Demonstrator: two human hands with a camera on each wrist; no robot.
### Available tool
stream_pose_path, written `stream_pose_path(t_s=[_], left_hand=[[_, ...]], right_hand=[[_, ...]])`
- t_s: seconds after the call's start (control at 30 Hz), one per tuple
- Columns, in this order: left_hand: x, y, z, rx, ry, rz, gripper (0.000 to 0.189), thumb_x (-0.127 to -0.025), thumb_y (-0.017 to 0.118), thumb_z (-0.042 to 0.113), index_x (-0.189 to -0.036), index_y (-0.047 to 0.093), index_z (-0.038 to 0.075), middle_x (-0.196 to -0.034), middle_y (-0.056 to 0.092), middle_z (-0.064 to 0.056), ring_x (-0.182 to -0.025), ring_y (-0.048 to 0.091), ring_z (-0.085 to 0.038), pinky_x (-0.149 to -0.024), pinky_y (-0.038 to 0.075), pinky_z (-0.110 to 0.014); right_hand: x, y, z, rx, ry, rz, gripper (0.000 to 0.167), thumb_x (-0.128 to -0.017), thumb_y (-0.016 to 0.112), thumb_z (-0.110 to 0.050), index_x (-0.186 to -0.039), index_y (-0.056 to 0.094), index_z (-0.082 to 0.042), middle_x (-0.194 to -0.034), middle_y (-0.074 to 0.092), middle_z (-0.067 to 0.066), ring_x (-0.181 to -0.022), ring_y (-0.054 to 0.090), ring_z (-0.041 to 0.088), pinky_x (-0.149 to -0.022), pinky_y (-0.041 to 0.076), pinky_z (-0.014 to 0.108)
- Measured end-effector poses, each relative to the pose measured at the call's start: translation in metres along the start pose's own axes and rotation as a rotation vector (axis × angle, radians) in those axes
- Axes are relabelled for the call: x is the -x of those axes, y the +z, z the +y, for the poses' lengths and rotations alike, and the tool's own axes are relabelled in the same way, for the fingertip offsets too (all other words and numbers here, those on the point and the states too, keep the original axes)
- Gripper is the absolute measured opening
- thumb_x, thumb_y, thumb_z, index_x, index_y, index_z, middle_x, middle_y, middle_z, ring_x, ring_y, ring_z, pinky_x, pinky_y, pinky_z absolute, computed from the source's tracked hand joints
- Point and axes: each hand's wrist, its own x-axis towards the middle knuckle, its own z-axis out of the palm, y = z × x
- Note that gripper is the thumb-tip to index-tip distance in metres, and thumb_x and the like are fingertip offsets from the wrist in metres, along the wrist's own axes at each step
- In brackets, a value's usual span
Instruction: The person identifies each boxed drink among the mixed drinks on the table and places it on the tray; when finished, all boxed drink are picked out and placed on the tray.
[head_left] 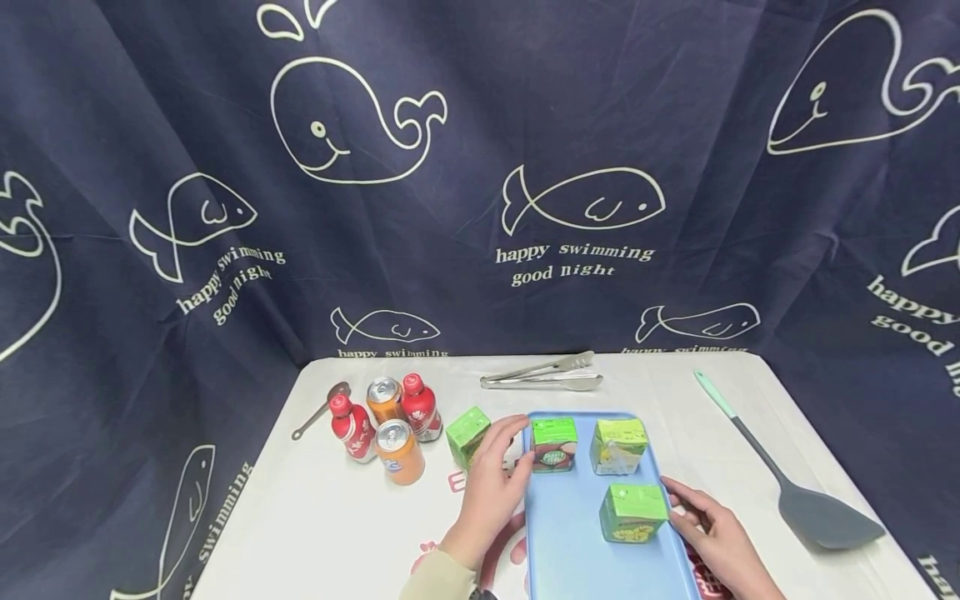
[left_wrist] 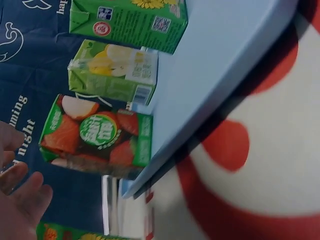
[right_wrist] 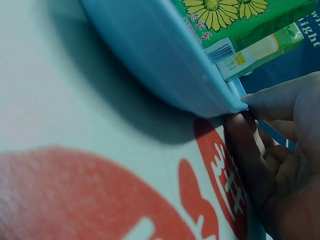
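A light blue tray [head_left: 577, 558] carries three small drink cartons: one with red fruit pictures [head_left: 553, 446] at the back left, a pear-pictured one [head_left: 618, 450] at the back right, and a green one with yellow flowers [head_left: 633, 518] nearer the front. My right hand [head_left: 716, 533] pinches the tray's right rim, as the right wrist view shows, with the thumb and fingers on either side of it. My left hand [head_left: 489, 487] hovers by the tray's left edge, fingers loosely bent; a gap separates it from the red-fruit carton in the left wrist view. Another green carton [head_left: 465, 432] stands on the table behind that hand.
Left on the white table, two red bottles [head_left: 352, 429] and two orange cans [head_left: 401, 454] stand close together beside a measuring spoon [head_left: 321, 412]. Metal tongs [head_left: 542, 375] lie at the back. A dark spatula [head_left: 817, 512] lies on the right. Dark fabric hangs behind.
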Motion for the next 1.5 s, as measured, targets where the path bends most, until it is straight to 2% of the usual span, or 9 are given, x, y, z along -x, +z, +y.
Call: stream_pose_path(t_s=[0.2,0.33,0.43,0.63,0.73,0.97,1.17,1.37,1.5], left_hand=[[-0.004,-0.016,-0.005,-0.143,0.127,0.027,0.045,-0.091,0.076,0.008,-0.135,0.066,0.012,-0.141,0.062,-0.002,-0.132,0.059,-0.021,-0.108,0.053,-0.042],[-0.004,-0.027,-0.013,-0.206,0.157,0.03,0.044,-0.09,0.077,0.007,-0.133,0.067,0.007,-0.141,0.063,-0.006,-0.132,0.058,-0.023,-0.108,0.053,-0.043],[-0.003,-0.036,-0.019,-0.22,0.136,0.034,0.043,-0.091,0.077,0.006,-0.133,0.067,0.007,-0.142,0.062,-0.006,-0.134,0.057,-0.023,-0.112,0.049,-0.043],[0.0,-0.05,-0.035,-0.248,0.086,0.071,0.043,-0.09,0.078,0.005,-0.131,0.068,0.01,-0.141,0.062,-0.005,-0.132,0.056,-0.024,-0.108,0.053,-0.046],[0.003,-0.054,-0.043,-0.264,0.068,0.08,0.043,-0.09,0.078,0.007,-0.131,0.068,0.01,-0.141,0.061,-0.005,-0.133,0.055,-0.024,-0.109,0.051,-0.048],[0.01,-0.054,-0.059,-0.301,-0.026,0.058,0.051,-0.09,0.079,0.012,-0.139,0.064,0.013,-0.147,0.057,-0.005,-0.139,0.05,-0.028,-0.115,0.045,-0.053],[0.016,-0.054,-0.065,-0.268,-0.118,0.038,0.06,-0.092,0.079,0.01,-0.147,0.056,0.014,-0.151,0.053,-0.004,-0.143,0.045,-0.023,-0.119,0.04,-0.047],[0.02,-0.055,-0.066,-0.22,-0.143,0.06,0.061,-0.091,0.08,0.009,-0.147,0.056,0.016,-0.146,0.054,0.002,-0.139,0.05,-0.019,-0.117,0.043,-0.043],[0.022,-0.055,-0.067,-0.198,-0.14,0.086,0.059,-0.091,0.08,0.009,-0.144,0.057,0.015,-0.143,0.055,0.003,-0.135,0.053,-0.02,-0.111,0.051,-0.044]], right_hand=[[0.001,-0.001,-0.001,-0.006,0.005,-0.002,0.062,-0.103,0.069,-0.024,-0.155,0.046,0.0,-0.125,0.064,0.011,-0.091,0.058,0.015,-0.075,0.054,0.024],[0.002,0.0,-0.001,-0.013,-0.002,0.009,0.06,-0.102,0.069,-0.021,-0.154,0.047,0.0,-0.122,0.065,0.011,-0.09,0.059,0.015,-0.075,0.054,0.024],[0.002,0.0,-0.001,-0.009,-0.009,0.011,0.06,-0.102,0.069,-0.021,-0.154,0.047,0.001,-0.121,0.065,0.01,-0.089,0.058,0.014,-0.074,0.053,0.023],[0.002,0.001,-0.001,-0.017,-0.015,0.009,0.06,-0.102,0.069,-0.02,-0.154,0.047,0.001,-0.12,0.065,0.01,-0.088,0.057,0.014,-0.073,0.053,0.024],[0.002,0.002,-0.001,-0.019,-0.033,0.025,0.058,-0.102,0.07,-0.018,-0.152,0.049,0.001,-0.119,0.065,0.01,-0.087,0.057,0.013,-0.072,0.053,0.024],[0.003,0.003,0.001,-0.007,-0.086,0.052,0.056,-0.101,0.071,-0.02,-0.15,0.052,0.001,-0.117,0.066,0.009,-0.085,0.058,0.011,-0.071,0.054,0.023],[0.003,0.004,0.0,-0.007,-0.099,0.054,0.055,-0.101,0.071,-0.018,-0.15,0.053,0.001,-0.118,0.066,0.01,-0.085,0.058,0.01,-0.071,0.054,0.023],[0.003,0.003,-0.001,-0.003,-0.086,0.047,0.056,-0.101,0.071,-0.018,-0.15,0.052,0.001,-0.118,0.065,0.01,-0.085,0.058,0.01,-0.071,0.053,0.023],[0.002,0.003,0.0,0.01,-0.083,0.05,0.056,-0.102,0.07,-0.018,-0.15,0.051,0.002,-0.117,0.065,0.009,-0.084,0.058,0.01,-0.07,0.053,0.023]])
